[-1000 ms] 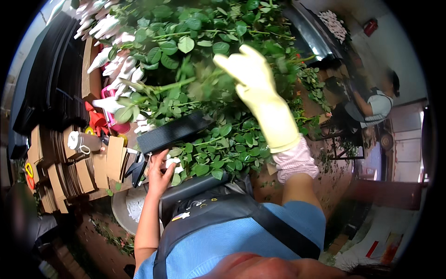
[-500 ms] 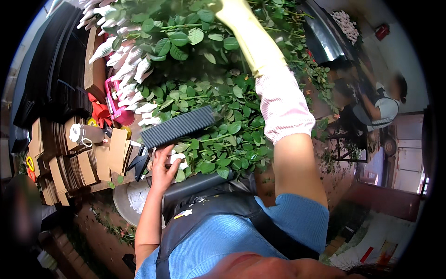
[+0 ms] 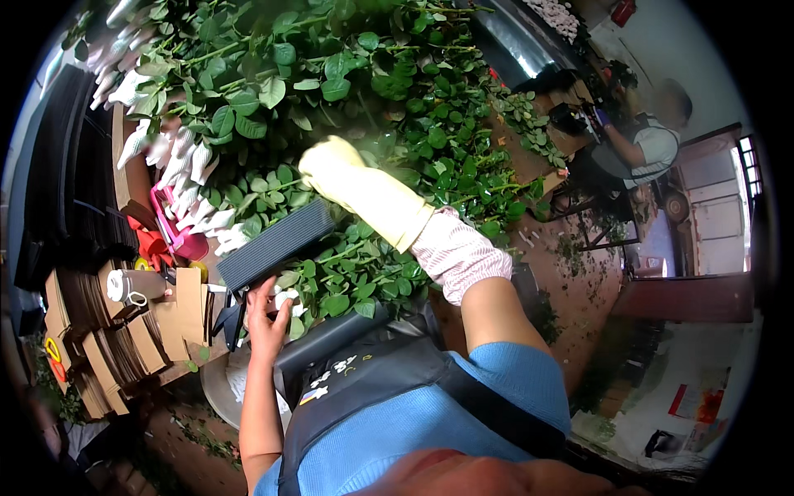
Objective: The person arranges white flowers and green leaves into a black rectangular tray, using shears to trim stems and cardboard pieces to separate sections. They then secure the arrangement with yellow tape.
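Note:
My bare left hand (image 3: 265,325) is at the lower end of a dark grey ribbed slab (image 3: 277,244). Its fingers stretch up against the slab's edge, the tips partly hidden, with the thumb standing apart. A white-netted flower bud (image 3: 286,299) shows beside the thumb. My right hand (image 3: 332,164), in a long yellow rubber glove with a pink-striped cuff, is curled above the leaves just beyond the slab. Whatever lies inside its fingers is hidden. Green leafy rose stems (image 3: 240,103) spread around both hands, and white-netted buds (image 3: 178,161) line their left side.
Folded brown cardboard pieces (image 3: 112,322), a white tumbler (image 3: 136,285) and a pink plastic item (image 3: 178,227) stand at the left. Behind them rises a stack of dark sheets (image 3: 62,182). A round tub (image 3: 222,384) sits below. Another person (image 3: 657,149) works at the far right.
My right hand has come back from the far leaves toward me, near the slab. The view has shifted; my left hand stays at the slab's lower end.

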